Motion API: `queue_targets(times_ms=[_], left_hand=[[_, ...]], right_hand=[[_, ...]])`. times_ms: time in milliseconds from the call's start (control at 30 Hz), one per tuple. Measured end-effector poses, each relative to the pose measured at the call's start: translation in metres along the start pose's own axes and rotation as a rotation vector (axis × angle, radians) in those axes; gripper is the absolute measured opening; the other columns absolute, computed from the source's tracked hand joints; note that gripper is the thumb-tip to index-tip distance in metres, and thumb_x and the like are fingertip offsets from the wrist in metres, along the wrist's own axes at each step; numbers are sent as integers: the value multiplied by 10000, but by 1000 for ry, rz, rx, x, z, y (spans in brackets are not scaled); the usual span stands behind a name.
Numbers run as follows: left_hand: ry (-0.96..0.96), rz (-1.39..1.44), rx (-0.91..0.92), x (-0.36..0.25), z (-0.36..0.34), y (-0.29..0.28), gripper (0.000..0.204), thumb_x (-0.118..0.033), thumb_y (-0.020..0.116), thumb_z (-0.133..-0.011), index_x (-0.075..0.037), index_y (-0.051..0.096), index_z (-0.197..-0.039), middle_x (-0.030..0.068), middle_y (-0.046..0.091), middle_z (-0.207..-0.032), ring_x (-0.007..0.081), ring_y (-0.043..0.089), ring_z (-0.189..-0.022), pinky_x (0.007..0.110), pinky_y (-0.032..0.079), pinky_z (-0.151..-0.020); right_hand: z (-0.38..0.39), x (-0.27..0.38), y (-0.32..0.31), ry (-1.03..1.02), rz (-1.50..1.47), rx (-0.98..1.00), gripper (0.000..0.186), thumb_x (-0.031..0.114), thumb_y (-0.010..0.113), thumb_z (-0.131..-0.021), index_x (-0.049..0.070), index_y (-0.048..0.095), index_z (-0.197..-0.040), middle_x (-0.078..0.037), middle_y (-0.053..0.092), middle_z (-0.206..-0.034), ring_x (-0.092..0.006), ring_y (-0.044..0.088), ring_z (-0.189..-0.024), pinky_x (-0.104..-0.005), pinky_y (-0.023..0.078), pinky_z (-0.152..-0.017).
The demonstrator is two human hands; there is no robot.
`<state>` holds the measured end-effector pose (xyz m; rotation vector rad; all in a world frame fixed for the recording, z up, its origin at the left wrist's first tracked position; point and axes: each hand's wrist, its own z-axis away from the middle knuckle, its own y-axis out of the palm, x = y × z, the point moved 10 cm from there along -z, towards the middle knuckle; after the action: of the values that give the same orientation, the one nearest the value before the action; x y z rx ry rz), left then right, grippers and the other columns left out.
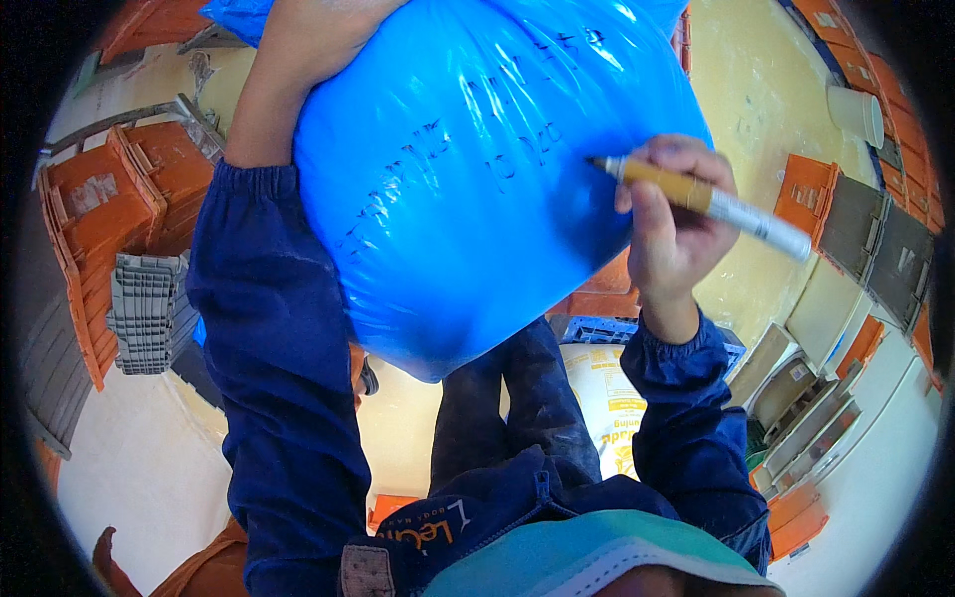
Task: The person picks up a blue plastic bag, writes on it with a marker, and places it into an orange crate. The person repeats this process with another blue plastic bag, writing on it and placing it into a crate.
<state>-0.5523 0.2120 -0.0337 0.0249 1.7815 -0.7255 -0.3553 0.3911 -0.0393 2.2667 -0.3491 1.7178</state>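
Blue plastic bag [438, 259], full and bulging, sits before the torso, above the legs; black handwriting across it. Skin looks thin, slick, soft; probably weighty, best supported underneath. Left hand [343, 20] lies against its upper left, fingers cut off, grip untellable. Right hand [681, 204] pinches the marker [761, 224], uncapped, tip beside the plastic; light, stiff, best held near the tip.
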Motion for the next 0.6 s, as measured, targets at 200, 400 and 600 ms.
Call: queue_targets(times_ms=[200,400,600], left_hand=[[26,-47,16,-5,-1,-3,374,-25,678,-764,-112,330,-661,55,601,-760,102,567,-794,251,440,-703],[26,-19,-32,-1,1,-4,382,-26,682,-762,-115,326,-657,54,604,-770,89,543,-767,244,433,-695],[66,36,-38,1,0,0,389,-18,684,-761,-113,321,-657,53,602,-768,87,537,-756,245,437,-698]], right_hand=[[11,14,7,-161,217,25,238,18,695,-685,1,585,-896,-128,609,-882,-178,608,-777,-269,493,-706],[-3,1,7,-138,200,-48,217,9,708,-688,6,613,-883,-86,640,-852,-141,622,-746,-236,494,-665],[-3,-2,10,-56,222,-30,226,15,718,-687,6,615,-887,-79,642,-857,-132,620,-743,-227,493,-656]])
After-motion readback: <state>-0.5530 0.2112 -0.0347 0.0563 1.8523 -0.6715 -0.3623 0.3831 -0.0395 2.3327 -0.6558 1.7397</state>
